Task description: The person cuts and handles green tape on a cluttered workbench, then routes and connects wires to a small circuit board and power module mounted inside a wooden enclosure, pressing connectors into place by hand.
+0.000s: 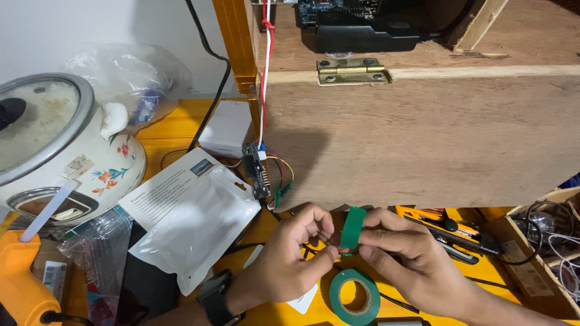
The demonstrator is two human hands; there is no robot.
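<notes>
The left hand is pinching thin wires between thumb and forefinger, its other fingers curling loosely; the wires themselves are too fine to follow. The right hand is pinching a short strip of green tape, holding it upright between thumb and forefinger, the lower end meeting the left fingertips. The strip is sitting just above the green tape roll, which is lying flat on the yellow tabletop.

The strip is likely handling as light, thin and limp, sticky on one face and prone to folding onto itself; gripping it by its free ends, adhesive facing away from the fingers, appears safest.

Left of the roll a clear resealable pouch is resting on a printed leaflet. Farther left a floral rice cooker is standing. Above the roll a small circuit board with coloured leads is hanging beside a wooden box.
</notes>
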